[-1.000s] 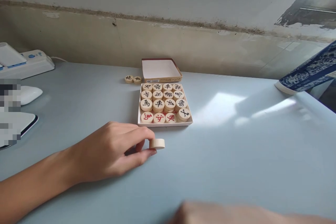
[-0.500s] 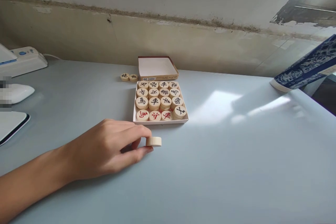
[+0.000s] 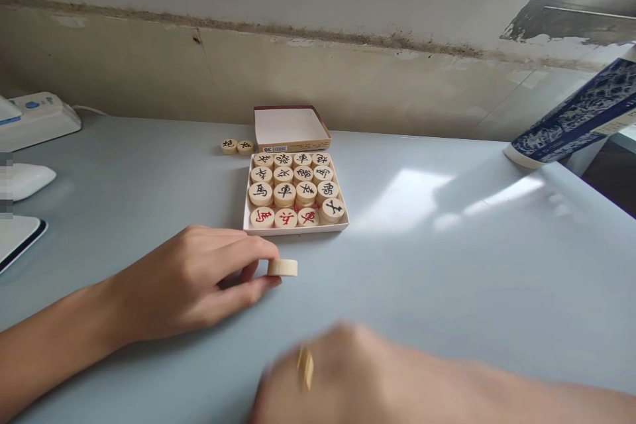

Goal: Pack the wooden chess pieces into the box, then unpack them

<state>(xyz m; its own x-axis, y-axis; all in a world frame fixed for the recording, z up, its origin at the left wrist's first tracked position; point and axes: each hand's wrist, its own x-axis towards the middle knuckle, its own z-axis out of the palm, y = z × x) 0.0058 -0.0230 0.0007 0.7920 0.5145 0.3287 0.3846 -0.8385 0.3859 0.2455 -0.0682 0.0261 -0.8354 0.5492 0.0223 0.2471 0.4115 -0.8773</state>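
Note:
My left hand (image 3: 193,278) pinches a round wooden Chinese chess piece (image 3: 283,267) between thumb and fingers, just above the table in front of the box. The piece shows its plain side edge; its face is not visible. Low in the picture, my right hand (image 3: 342,377) is smeared by motion and wears a gold-coloured ring; its fingers are hidden. Beyond the left hand stands a shallow white box (image 3: 298,230) holding rows of chess pieces. Most show black characters; several in front show red ones. A black-marked piece (image 3: 332,210) sits raised at the front right corner.
The open box lid (image 3: 292,126) lies behind the box, with two loose chess pieces (image 3: 237,146) to its left. White devices (image 3: 44,120) and a white mouse (image 3: 32,180) are at the left. A blue patterned cylinder (image 3: 571,116) leans at the right by the wall.
My right hand has come into view at the bottom. The left hand still pinches the piece. The whole scene has shifted slightly left as the camera turned.

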